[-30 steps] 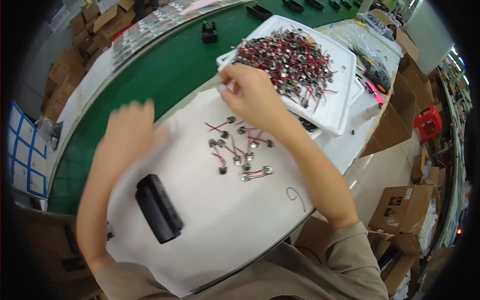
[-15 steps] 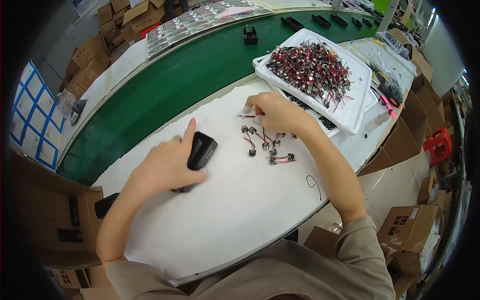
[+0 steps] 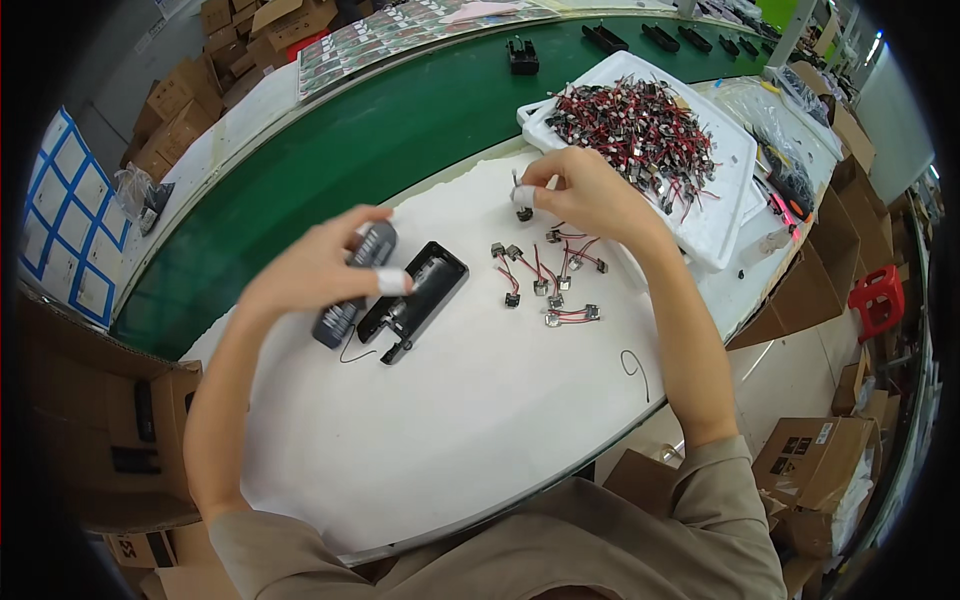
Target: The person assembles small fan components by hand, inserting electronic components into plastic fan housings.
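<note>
My left hand [image 3: 320, 262] is closed around a long black plastic cover [image 3: 342, 322] with pale lettering on its face, holding it tilted at the left of the work table. Right beside it lies a black casing [image 3: 440, 285], its hollow inside facing up and some small parts showing in it. A thin dark wire [image 3: 357, 355] curls out near the cover's lower end. My right hand [image 3: 580, 190] pinches a small wired connector [image 3: 524, 212] between thumb and fingers, above the paper. Several similar red-and-black wired connectors [image 3: 553, 290] lie scattered just below that hand. White wraps cover some fingertips.
A white foam tray [image 3: 738, 215] heaped with wired connectors [image 3: 640, 135] stands at the back right. Beyond runs a green conveyor belt [image 3: 420, 120] carrying black casings [image 3: 522, 57]. A loose black wire [image 3: 635, 375] lies near the front right edge; a cardboard box [image 3: 180, 430] stands left.
The black case under my left hand has come apart: its cover is now in the hand, shifted left, and the open casing lies beside it. My right hand has raised a connector upright.
</note>
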Available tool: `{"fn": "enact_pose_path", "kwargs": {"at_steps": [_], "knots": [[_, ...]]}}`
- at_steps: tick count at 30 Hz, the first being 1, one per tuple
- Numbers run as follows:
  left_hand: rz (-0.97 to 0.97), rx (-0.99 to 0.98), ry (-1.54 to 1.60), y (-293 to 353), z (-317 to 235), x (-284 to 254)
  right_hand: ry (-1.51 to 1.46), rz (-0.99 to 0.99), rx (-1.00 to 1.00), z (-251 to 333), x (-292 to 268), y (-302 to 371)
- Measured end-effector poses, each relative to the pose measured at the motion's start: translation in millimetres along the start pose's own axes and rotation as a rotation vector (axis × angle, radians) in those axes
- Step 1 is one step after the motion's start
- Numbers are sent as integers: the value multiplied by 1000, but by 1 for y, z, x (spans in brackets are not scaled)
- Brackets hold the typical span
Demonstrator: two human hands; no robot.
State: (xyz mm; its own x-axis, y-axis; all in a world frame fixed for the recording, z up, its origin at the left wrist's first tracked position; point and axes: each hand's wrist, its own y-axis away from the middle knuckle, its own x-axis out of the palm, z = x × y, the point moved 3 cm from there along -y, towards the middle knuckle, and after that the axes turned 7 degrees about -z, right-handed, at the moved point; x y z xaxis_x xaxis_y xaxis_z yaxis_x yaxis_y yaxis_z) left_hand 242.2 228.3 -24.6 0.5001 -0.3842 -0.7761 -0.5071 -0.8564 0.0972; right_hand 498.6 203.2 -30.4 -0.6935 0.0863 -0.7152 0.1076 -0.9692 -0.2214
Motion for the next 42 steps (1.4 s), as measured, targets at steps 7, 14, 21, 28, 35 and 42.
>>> {"fn": "enact_pose_path", "kwargs": {"at_steps": [7,14,21,28,35,42], "knots": [[-134,-148,794,-27,-20,-20,-101,12,144,6,7,3],[-148,-135,1053,-72,-37,33,-182,-5,174,-5,8,-1],[-171,-197,1195,-77,-19,50,-541,-408,36,-6,-2,-6],[77,-113,1373,-69,-36,52,-682,-346,32,17,6,2],[280,-53,1338,-67,-37,54,-545,-458,-170,22,13,1],[259,-66,1359,-63,-38,58,-425,-512,-219,16,18,2]]}}
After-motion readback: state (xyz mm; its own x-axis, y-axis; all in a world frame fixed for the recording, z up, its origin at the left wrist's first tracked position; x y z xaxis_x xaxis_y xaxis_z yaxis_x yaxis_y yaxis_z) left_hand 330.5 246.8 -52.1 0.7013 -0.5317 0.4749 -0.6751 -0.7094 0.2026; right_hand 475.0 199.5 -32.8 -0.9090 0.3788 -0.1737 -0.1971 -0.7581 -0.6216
